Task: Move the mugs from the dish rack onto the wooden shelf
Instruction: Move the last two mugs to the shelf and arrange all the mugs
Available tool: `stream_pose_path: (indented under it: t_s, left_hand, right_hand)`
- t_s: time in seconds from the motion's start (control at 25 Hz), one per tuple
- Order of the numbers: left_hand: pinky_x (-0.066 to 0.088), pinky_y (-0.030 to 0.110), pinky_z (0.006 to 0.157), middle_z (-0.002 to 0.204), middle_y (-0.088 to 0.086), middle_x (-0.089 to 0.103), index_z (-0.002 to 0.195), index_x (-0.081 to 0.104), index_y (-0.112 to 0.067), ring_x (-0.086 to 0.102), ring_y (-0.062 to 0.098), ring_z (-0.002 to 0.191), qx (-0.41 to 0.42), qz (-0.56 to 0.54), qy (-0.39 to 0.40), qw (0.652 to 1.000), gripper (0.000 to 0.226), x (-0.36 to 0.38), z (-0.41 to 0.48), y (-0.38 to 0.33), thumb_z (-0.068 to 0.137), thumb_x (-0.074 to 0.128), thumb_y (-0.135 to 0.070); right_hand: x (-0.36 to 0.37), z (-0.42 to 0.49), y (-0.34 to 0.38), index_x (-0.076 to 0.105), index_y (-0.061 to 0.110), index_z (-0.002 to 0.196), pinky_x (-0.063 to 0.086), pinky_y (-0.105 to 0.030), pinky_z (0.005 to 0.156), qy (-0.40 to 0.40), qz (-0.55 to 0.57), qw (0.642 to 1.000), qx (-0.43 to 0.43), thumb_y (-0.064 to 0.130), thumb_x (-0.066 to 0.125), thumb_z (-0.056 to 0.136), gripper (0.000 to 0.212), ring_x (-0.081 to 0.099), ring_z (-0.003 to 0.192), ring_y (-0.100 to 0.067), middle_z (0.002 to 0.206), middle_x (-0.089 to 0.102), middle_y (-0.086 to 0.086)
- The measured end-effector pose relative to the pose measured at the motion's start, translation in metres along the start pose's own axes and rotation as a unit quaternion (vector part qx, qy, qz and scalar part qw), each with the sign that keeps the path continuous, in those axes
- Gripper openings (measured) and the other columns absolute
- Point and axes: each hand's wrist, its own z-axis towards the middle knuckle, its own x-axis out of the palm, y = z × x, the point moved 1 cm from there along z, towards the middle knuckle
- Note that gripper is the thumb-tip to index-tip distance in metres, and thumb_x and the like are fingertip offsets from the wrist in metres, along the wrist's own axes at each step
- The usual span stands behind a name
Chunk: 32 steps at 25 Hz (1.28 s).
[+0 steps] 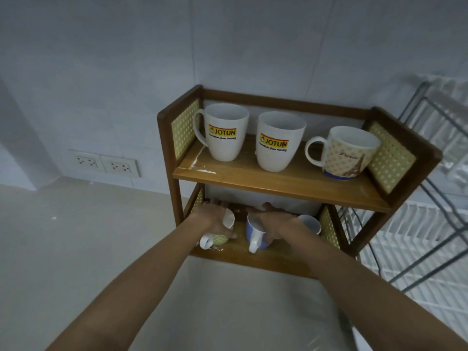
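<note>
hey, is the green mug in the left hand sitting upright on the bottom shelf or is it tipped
Tipped. The green mug leans in the left hand, its white rim angled up and right, handle pointing down-left toward the bottom shelf.

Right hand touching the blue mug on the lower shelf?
Touching. Head view shows the right hand draped over the blue mug, fingers wrapped on its rim and side.

A small wooden shelf [278,182] with two boards stands on a pale counter [63,249], in the corner by the wall. On the top board stand three mugs in a row: a white mug [224,133] at 9 o'clock, a second white mug [277,143] in the middle, and a dotted mug [348,153] at 3 o'clock. On the bottom board sit a green mug [222,235] at 9 o'clock, a blue mug [255,233] in the middle, and another mug [310,222] at 3 o'clock.
</note>
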Motion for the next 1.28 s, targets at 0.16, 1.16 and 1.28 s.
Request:
stream_pose_path:
  t_s: [0.16,1.16,1.28]
  left_hand:
    - [0.049,0.035,0.095,0.140,0.010,0.049,0.141,0.037,-0.017,0.053,0.028,0.121,0.021,0.048,-0.002,0.999,0.083,-0.004,0.002,-0.001,0.072,0.077,-0.041]
    - [0.033,0.043,0.109,0.155,0.003,0.032,0.147,0.024,-0.026,0.033,0.026,0.139,0.116,-0.029,-0.037,0.992,0.090,-0.002,0.023,-0.054,0.075,0.058,-0.069]
    - [0.047,0.040,0.094,0.140,0.007,0.050,0.141,0.034,-0.016,0.051,0.028,0.123,0.108,0.007,-0.063,0.992,0.092,0.007,0.026,-0.083,0.071,0.063,-0.068]
  right_hand:
    - [0.003,-0.001,-0.006,0.018,0.026,0.146,0.046,-0.044,0.098,-0.019,-0.005,0.998,0.060,0.048,0.076,0.069,0.099,0.043,0.125,-0.036,0.141,0.037,-0.017]
    - [0.003,-0.026,-0.082,0.055,0.018,0.123,0.054,-0.038,0.088,0.047,0.101,0.972,0.208,0.048,0.068,0.077,0.057,0.055,0.111,-0.027,0.127,0.055,-0.007]
    - [0.007,-0.032,-0.081,0.052,0.017,0.125,0.055,-0.034,0.074,0.042,0.119,0.982,0.143,0.026,0.072,0.078,0.052,0.058,0.102,-0.026,0.120,0.055,-0.010]
